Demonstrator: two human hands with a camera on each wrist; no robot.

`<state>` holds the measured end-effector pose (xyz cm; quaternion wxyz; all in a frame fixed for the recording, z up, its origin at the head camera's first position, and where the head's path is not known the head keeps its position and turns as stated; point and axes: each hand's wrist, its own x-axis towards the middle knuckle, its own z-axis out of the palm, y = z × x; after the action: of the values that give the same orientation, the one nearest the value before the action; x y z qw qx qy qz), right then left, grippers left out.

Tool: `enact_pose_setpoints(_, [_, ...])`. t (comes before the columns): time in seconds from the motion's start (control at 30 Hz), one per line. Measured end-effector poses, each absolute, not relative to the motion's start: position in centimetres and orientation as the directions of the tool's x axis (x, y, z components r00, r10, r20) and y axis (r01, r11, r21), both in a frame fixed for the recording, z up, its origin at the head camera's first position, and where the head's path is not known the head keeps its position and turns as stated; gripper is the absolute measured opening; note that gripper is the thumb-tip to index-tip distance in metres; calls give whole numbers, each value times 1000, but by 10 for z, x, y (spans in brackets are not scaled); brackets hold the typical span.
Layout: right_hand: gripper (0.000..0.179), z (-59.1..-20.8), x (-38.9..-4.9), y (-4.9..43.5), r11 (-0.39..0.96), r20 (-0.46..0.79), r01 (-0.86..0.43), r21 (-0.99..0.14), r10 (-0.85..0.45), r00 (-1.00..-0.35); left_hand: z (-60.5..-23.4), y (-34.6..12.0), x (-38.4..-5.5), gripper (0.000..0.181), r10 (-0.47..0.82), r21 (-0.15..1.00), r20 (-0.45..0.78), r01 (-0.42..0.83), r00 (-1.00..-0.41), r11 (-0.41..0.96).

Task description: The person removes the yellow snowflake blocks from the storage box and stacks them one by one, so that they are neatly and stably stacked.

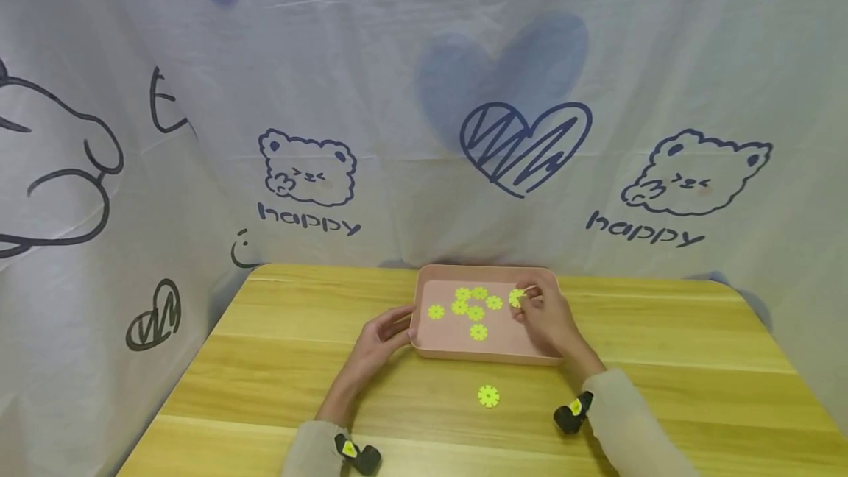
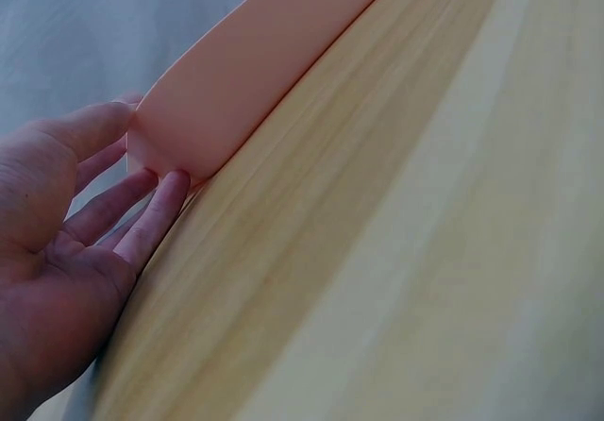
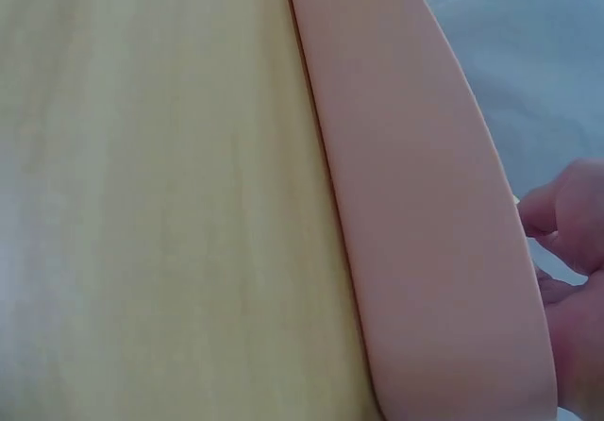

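A shallow pink tray (image 1: 457,353) lies on the table and holds several yellow-green notched plastic discs (image 1: 478,332). Over its right end, my right hand (image 1: 548,319) pinches another notched disc (image 1: 516,298) between thumb and fingers. My left hand (image 1: 377,344) rests against the tray's left side; in the left wrist view its fingers (image 2: 162,213) lie fairly straight on the outer wall near a corner. One separate notched disc (image 1: 489,396) lies on the wood in front of the tray. In the right wrist view, the tray wall (image 3: 425,204) hides much of the right hand.
The wood-grain table (image 1: 265,389) extends to both sides and in front of the tray. A pale cloth (image 1: 397,94) printed with bears and hearts hangs behind the table's far edge and along the left. Each wrist wears a small black camera (image 1: 573,414).
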<state>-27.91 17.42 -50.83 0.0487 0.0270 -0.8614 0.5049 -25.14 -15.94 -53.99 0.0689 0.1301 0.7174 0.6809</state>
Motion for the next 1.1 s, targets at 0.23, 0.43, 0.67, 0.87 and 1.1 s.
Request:
enact_pose_setpoints(0.23, [22, -509, -272, 176, 491, 136, -102, -865, 34, -990, -541, -159, -252, 49, 283, 994, 81, 96, -956, 41])
enact_pose_setpoints(0.43, [23, -503, -264, 177, 445, 182, -146, -884, 37, -983, -541, -160, -252, 49, 282, 994, 82, 99, -956, 47])
enact_pose_setpoints(0.67, [22, -494, -248, 176, 359, 185, -169, -918, 10, -983, -541, -160, -252, 49, 282, 994, 82, 97, -956, 43])
enact_pose_setpoints(0.87, [24, -493, -236, 176, 326, 160, -154, -933, -7, -987, -540, -160, -252, 49, 290, 994, 84, 99, -953, 35])
enact_pose_setpoints(1.1, [30, -491, -225, 174, 296, 195, -191, -936, -15, -981, -540, -159, -252, 49, 292, 994, 90, 103, -952, 30])
